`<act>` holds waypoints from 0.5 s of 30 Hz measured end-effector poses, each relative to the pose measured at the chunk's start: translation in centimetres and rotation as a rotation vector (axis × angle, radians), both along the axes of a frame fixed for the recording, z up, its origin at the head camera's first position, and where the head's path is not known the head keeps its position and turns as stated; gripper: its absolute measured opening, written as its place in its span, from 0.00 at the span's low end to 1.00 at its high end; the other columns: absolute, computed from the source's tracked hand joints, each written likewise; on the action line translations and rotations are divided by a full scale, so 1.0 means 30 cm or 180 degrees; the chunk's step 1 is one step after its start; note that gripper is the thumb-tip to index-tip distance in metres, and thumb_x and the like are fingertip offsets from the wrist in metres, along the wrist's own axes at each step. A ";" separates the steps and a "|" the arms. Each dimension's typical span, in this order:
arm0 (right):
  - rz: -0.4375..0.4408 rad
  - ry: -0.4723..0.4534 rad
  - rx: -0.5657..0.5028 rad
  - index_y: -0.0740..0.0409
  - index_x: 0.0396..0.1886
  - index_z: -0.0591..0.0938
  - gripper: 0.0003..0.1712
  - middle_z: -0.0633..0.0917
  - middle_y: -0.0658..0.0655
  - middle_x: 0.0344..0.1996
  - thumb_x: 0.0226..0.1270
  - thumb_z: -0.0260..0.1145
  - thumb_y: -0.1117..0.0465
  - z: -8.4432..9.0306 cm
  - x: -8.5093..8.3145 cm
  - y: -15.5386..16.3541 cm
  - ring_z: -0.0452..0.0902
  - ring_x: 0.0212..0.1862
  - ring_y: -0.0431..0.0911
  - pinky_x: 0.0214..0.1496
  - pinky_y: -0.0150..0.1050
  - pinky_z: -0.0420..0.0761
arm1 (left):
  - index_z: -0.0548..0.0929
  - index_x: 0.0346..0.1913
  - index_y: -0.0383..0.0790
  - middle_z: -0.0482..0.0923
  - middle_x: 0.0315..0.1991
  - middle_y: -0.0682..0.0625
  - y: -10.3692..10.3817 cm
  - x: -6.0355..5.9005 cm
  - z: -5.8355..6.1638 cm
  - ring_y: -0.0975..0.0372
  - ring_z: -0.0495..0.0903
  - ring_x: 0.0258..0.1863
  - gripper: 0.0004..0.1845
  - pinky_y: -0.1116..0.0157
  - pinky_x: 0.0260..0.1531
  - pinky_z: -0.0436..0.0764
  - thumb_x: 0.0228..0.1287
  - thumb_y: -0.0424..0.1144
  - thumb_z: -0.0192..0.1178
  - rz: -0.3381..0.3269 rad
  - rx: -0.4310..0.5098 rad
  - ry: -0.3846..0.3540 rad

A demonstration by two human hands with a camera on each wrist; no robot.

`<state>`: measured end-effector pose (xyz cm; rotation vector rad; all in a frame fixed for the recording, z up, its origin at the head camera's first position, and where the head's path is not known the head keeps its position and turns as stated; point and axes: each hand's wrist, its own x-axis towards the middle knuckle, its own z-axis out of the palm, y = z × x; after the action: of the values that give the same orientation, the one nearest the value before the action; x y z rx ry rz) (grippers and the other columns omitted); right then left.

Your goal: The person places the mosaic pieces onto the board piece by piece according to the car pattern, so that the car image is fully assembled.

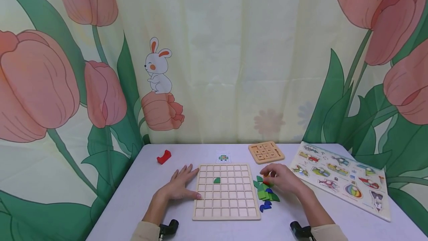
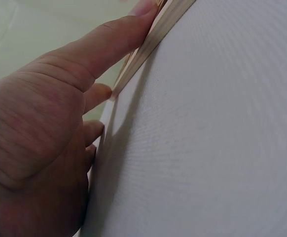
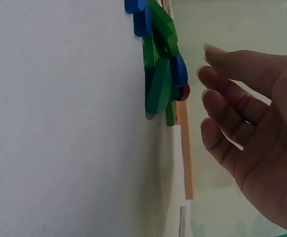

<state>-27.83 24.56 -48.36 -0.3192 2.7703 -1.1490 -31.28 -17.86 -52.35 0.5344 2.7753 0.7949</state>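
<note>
A wooden grid board (image 1: 226, 190) lies flat in the middle of the white table (image 1: 133, 196). One green quarter-round piece (image 1: 217, 180) sits in a cell near its upper left. My left hand (image 1: 187, 185) rests flat on the table, its fingers straight, with the thumb (image 2: 109, 42) pressed along the board's left edge (image 2: 151, 42). To the right of the board lies a pile of green, blue and red pieces (image 1: 265, 194). My right hand (image 1: 272, 177) hovers just over the pile's far end. In the right wrist view its fingers (image 3: 222, 98) are loosely curled and hold nothing, a short gap away from the pile (image 3: 161, 64).
A red block (image 1: 164, 156) lies at the back left. A small pattern card (image 1: 223, 156) lies behind the board, and a small wooden tile puzzle (image 1: 266, 152) lies behind the pile. A large vehicle peg puzzle (image 1: 341, 177) fills the right side. A flowered curtain hangs behind the table.
</note>
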 end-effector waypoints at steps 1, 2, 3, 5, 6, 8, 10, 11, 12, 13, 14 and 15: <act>0.0118 0.0003 -0.0007 0.54 0.51 0.89 0.12 0.86 0.49 0.40 0.69 0.72 0.64 0.002 0.000 0.002 0.75 0.41 0.46 0.38 0.34 0.77 | 0.63 0.82 0.55 0.49 0.85 0.43 -0.001 0.000 -0.001 0.45 0.39 0.86 0.61 0.37 0.81 0.35 0.42 0.70 0.76 0.0004 -0.0007 -0.0005; 0.0250 0.0003 -0.0011 0.55 0.51 0.89 0.12 0.87 0.49 0.40 0.69 0.72 0.64 0.005 0.000 0.004 0.75 0.41 0.46 0.39 0.33 0.77 | 0.63 0.82 0.55 0.49 0.85 0.43 -0.001 0.000 -0.001 0.45 0.39 0.86 0.61 0.36 0.81 0.35 0.43 0.70 0.76 0.0004 -0.0010 -0.0006; 0.0384 0.0004 -0.0006 0.55 0.50 0.90 0.12 0.88 0.50 0.40 0.68 0.73 0.64 0.008 0.000 0.006 0.76 0.41 0.46 0.40 0.33 0.77 | 0.62 0.82 0.55 0.49 0.85 0.43 -0.001 0.000 -0.002 0.45 0.39 0.86 0.61 0.36 0.81 0.35 0.43 0.70 0.75 0.0005 -0.0024 -0.0008; 0.0594 -0.0072 -0.0024 0.55 0.48 0.90 0.11 0.88 0.50 0.38 0.67 0.74 0.64 0.015 0.001 0.006 0.77 0.40 0.47 0.40 0.33 0.77 | 0.63 0.82 0.55 0.49 0.85 0.43 -0.002 -0.001 -0.003 0.45 0.40 0.86 0.62 0.36 0.81 0.36 0.42 0.70 0.75 0.0012 -0.0023 -0.0005; 0.0668 -0.0117 -0.0033 0.54 0.47 0.90 0.11 0.88 0.50 0.38 0.66 0.75 0.64 0.019 0.003 0.005 0.77 0.40 0.47 0.40 0.33 0.77 | 0.62 0.82 0.55 0.49 0.85 0.43 -0.002 -0.001 -0.003 0.45 0.39 0.86 0.62 0.37 0.81 0.35 0.42 0.71 0.75 0.0019 -0.0040 -0.0014; 0.0764 -0.0187 -0.0009 0.54 0.45 0.91 0.10 0.87 0.50 0.36 0.64 0.77 0.63 0.024 0.006 0.001 0.77 0.39 0.47 0.39 0.33 0.76 | 0.63 0.82 0.55 0.49 0.85 0.43 -0.002 -0.001 -0.003 0.45 0.40 0.86 0.62 0.37 0.81 0.36 0.42 0.71 0.75 0.0018 -0.0039 -0.0012; 0.0799 -0.0232 0.0056 0.52 0.44 0.91 0.10 0.87 0.49 0.35 0.62 0.78 0.62 0.026 0.011 -0.005 0.77 0.39 0.47 0.39 0.34 0.76 | 0.62 0.82 0.56 0.49 0.85 0.44 -0.003 -0.001 -0.003 0.45 0.40 0.86 0.62 0.37 0.81 0.35 0.42 0.71 0.75 0.0018 -0.0048 -0.0017; 0.0808 -0.0229 0.0105 0.51 0.43 0.91 0.11 0.86 0.49 0.35 0.61 0.79 0.62 0.026 0.013 -0.009 0.77 0.39 0.46 0.39 0.34 0.76 | 0.62 0.82 0.56 0.49 0.85 0.44 -0.003 -0.001 -0.003 0.46 0.39 0.86 0.62 0.37 0.81 0.35 0.42 0.71 0.75 0.0016 -0.0058 -0.0019; 0.0815 -0.0215 0.0163 0.50 0.43 0.91 0.11 0.87 0.48 0.35 0.60 0.80 0.61 0.027 0.016 -0.013 0.76 0.40 0.46 0.40 0.34 0.76 | 0.62 0.82 0.57 0.49 0.85 0.44 -0.003 -0.001 -0.003 0.46 0.39 0.86 0.62 0.37 0.81 0.35 0.42 0.71 0.75 0.0015 -0.0059 -0.0018; 0.0816 -0.0195 0.0226 0.50 0.42 0.92 0.11 0.87 0.48 0.36 0.59 0.81 0.61 0.027 0.019 -0.018 0.76 0.40 0.46 0.41 0.35 0.75 | 0.62 0.82 0.57 0.49 0.85 0.44 -0.003 -0.002 -0.003 0.46 0.40 0.86 0.62 0.37 0.81 0.36 0.42 0.71 0.75 0.0014 -0.0053 -0.0012; 0.0820 -0.0157 0.0299 0.49 0.41 0.92 0.11 0.87 0.47 0.36 0.58 0.81 0.60 0.026 0.020 -0.022 0.75 0.41 0.46 0.42 0.35 0.75 | 0.62 0.82 0.57 0.49 0.85 0.44 -0.004 -0.003 -0.002 0.46 0.39 0.86 0.62 0.38 0.81 0.35 0.41 0.71 0.75 0.0017 -0.0057 -0.0016; 0.0815 -0.0135 0.0360 0.48 0.41 0.92 0.11 0.86 0.47 0.36 0.57 0.82 0.60 0.026 0.022 -0.028 0.75 0.41 0.46 0.43 0.36 0.76 | 0.62 0.82 0.57 0.49 0.85 0.44 -0.004 -0.004 -0.002 0.46 0.40 0.86 0.62 0.38 0.81 0.35 0.41 0.71 0.75 0.0020 -0.0050 -0.0015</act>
<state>-27.17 23.73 -47.58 -0.6079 2.6472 -0.9238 -31.39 -17.97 -52.39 0.5205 2.7779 0.7740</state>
